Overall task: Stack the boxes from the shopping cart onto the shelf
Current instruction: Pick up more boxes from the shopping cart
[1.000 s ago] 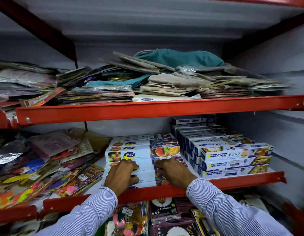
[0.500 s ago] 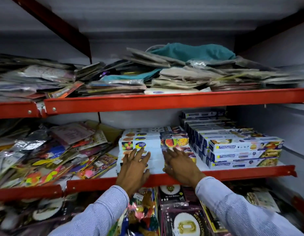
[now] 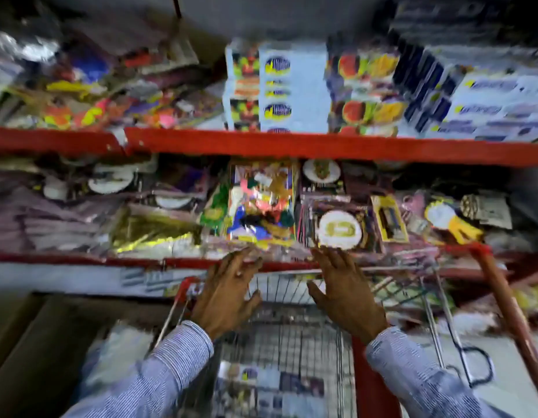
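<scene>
Head: empty hands [image 3: 287, 292] spread over cart [image 3: 291, 336].

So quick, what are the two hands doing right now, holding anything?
Left hand: open, fingers spread, holding nothing, above the shopping cart.
Right hand: open, empty too.

Lower rack: balloon packet [image 3: 261, 206] at 12 o'clock, round gold-print foil pack [image 3: 339, 229] just right, gold foil packets [image 3: 153, 230] at 10, yellow-white rosette [image 3: 451, 220] at 2. All motion-blurred; labels unreadable.
</scene>
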`<state>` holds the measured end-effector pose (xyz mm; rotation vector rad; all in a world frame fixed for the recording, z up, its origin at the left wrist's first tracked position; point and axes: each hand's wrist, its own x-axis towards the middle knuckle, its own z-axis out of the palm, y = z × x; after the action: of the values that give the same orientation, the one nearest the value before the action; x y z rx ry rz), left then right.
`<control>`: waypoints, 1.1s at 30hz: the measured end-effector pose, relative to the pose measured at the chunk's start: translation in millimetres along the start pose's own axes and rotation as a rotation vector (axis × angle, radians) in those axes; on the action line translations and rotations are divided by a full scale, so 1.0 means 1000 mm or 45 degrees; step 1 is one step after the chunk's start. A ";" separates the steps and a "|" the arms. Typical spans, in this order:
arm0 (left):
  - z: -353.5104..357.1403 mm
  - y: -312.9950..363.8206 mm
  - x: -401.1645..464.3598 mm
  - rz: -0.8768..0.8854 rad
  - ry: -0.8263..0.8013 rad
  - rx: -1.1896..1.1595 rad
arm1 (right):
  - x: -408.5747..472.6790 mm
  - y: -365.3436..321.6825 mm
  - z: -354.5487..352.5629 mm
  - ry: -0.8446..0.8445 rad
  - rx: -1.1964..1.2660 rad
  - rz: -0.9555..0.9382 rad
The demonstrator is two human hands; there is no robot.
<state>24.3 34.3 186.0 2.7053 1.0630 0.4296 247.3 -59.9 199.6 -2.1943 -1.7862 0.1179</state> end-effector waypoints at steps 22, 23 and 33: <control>0.241 -0.093 -0.130 -0.103 -0.754 -0.179 | -0.087 0.041 0.364 -1.359 0.042 0.019; 0.244 -0.092 -0.130 -0.063 -0.764 -0.161 | -0.084 0.044 0.364 -1.367 0.058 0.013; 0.303 -0.063 -0.141 0.327 -1.221 0.066 | -0.059 0.068 0.329 -0.961 0.085 0.012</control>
<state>-11.0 -41.6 -143.4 2.5492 0.4449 -0.8047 214.3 -68.0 -140.3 -2.2698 -2.0640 1.1167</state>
